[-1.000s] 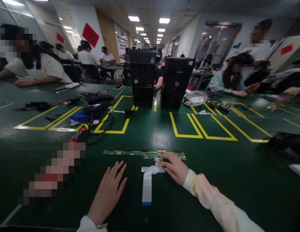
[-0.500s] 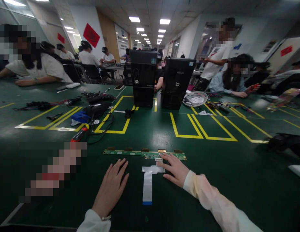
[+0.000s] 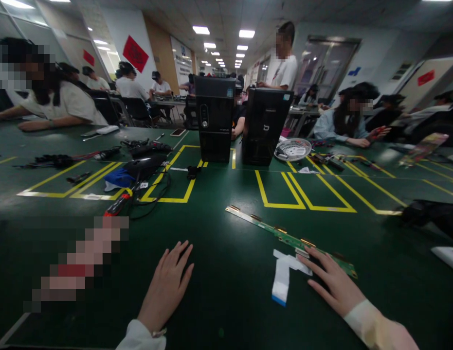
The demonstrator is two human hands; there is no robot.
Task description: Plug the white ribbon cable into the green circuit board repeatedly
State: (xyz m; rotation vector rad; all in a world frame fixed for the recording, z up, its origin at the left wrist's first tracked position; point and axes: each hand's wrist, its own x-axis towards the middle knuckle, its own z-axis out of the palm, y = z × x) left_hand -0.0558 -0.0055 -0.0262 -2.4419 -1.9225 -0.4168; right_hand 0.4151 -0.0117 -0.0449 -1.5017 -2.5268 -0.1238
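My right hand [image 3: 335, 281] has its fingers stretched out over the right part of a long, narrow green circuit board [image 3: 267, 227]. Its fingertips rest on the board near a connector. From that connector a flat white ribbon cable [image 3: 282, 278] with a blue end bends towards me. The board lies slanted on the green table [image 3: 226, 306], its left end farther from me. My left hand [image 3: 167, 282] lies palm down on the table with fingers extended, holding nothing and apart from the board.
Two black computer towers [image 3: 216, 124] stand at the back centre. Cables and a red-black handle [image 3: 117, 205], partly pixelated, lie to the left. A white round basket-like part [image 3: 292, 149] sits right of the towers. Yellow tape [image 3: 284, 206] marks the table. People sit around.
The circuit board and its ribbon cable have slid right under my right hand and turned from level to slanted. My left hand has stayed in place. A standing person behind has moved left.
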